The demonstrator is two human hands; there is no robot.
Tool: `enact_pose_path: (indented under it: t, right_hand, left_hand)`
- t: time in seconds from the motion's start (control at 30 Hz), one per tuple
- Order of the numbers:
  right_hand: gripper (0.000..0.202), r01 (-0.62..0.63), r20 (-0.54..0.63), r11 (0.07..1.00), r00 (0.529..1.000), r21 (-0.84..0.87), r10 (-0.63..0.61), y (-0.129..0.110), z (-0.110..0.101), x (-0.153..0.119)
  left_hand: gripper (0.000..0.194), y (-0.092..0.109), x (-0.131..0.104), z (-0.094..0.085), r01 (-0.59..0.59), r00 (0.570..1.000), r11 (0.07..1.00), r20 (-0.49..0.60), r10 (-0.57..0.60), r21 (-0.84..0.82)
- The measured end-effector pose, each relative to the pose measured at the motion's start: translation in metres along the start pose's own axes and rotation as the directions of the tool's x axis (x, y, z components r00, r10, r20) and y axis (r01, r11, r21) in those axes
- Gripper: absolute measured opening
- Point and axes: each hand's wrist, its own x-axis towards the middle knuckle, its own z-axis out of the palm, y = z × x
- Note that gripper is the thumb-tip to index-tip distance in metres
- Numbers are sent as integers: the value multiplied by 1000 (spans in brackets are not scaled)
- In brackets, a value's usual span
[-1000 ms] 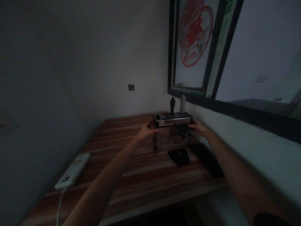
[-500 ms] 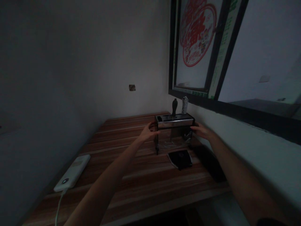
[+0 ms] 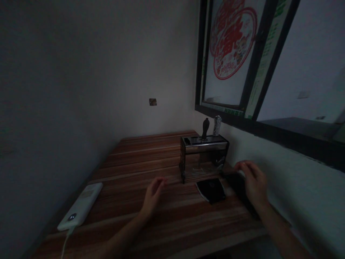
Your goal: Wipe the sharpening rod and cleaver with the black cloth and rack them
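Note:
A black and chrome box-shaped rack stands at the back right of the wooden table, with a dark bottle-like piece and a silvery wrapped one upright on top. My left hand hovers in front and to the left of it, fingers loosely apart, holding nothing. To the right, my right hand is above a long black object, its fingers bent together; whether anything is between them is too dim to tell. A black cloth-like piece lies in front of the rack.
A white power bank with a white cable lies at the table's left edge. The grey wall rises behind, and a dark-framed window with red decorations is on the right.
Both my hands have come off the sides of the rack and moved back toward me, the left one lower and leftward, the right one toward the right wall. The view has shifted slightly.

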Motion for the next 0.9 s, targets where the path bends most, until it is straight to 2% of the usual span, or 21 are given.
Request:
enact_pose_path:
  t: [0.03,0.07,0.1,0.17,0.2,0.27,0.33,0.4,0.5,0.6,0.8,0.9]
  right_hand:
    - [28,23,147,1000,989,-3,-23,-14,13,-15]
    - [33,47,311,999,949,24,-52,-26,30,-31]
    - [35,88,483,994,869,62,-107,-37,49,-45]
    - [38,204,716,967,651,153,-251,-52,92,-72]
    - [38,250,791,948,531,194,-302,-55,113,-83]
    - [40,326,818,898,399,296,-414,-54,149,-101]
    - [39,379,822,852,301,362,-483,-45,175,-113]
    - [38,397,831,840,265,368,-489,-33,189,-120]
    - [36,397,842,852,275,341,-464,-22,195,-125]
    - [36,371,845,865,286,338,-453,-20,194,-127]
    - [38,295,860,901,311,317,-404,-24,193,-124]
    - [38,264,865,915,323,306,-383,-24,193,-123]
  left_hand:
    - [30,-2,-10,-2,28,999,999,39,-29,18]
    - [33,-4,-17,-4,45,996,999,76,-47,29]
    - [36,-5,-22,-5,50,993,998,106,-54,40]
    - [40,-6,-25,-7,48,991,997,123,-54,54]
    - [42,-7,-24,-9,48,991,997,118,-55,60]
    - [44,-10,-20,-13,60,991,996,117,-68,68]
    - [46,-13,-16,-16,79,987,995,131,-87,69]
    - [47,-16,-14,-18,91,985,993,141,-100,73]
    - [45,-18,-14,-17,66,990,991,118,-80,118]
    - [44,-18,-14,-15,43,990,987,123,-63,153]
    - [42,-15,-9,-17,44,974,989,212,-74,144]
    - [41,-15,-9,-17,48,972,989,222,-79,142]
